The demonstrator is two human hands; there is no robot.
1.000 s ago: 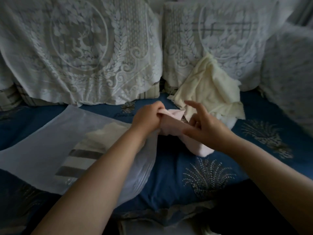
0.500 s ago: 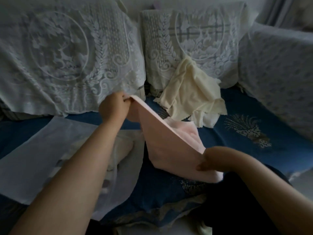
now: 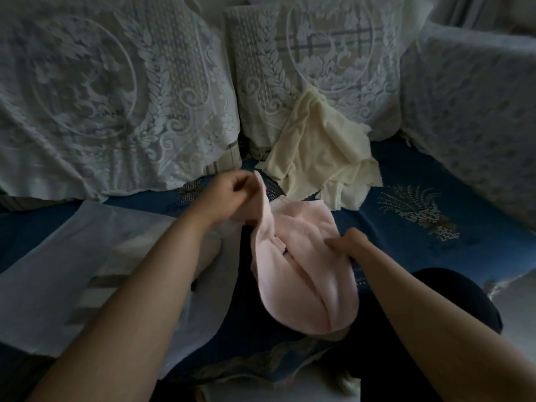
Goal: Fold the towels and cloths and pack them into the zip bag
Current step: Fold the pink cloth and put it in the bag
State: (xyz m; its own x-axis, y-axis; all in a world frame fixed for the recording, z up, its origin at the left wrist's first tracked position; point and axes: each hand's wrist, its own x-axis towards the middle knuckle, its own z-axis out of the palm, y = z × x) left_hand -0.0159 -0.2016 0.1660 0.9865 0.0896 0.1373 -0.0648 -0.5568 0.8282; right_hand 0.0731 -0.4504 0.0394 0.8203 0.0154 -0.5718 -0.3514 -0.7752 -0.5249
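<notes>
A pink towel hangs slack between my two hands above the blue sofa seat. My left hand pinches its upper edge near the back cushions. My right hand grips its right edge lower down, and the towel sags in a loose fold toward my lap. A translucent white zip bag lies flat on the seat to the left, under my left forearm, with a grey-striped cloth showing through it. A crumpled cream cloth leans against the back cushion behind the towel.
Lace-covered cushions line the back of the sofa, and a lace-covered armrest closes the right side. The blue embroidered seat cover lies bare at the right. My dark-clothed knee is at lower right.
The pink towel was bunched between both hands, then pulled out into a stretched sheet. Now my hands have come closer together and the towel sags in a fold.
</notes>
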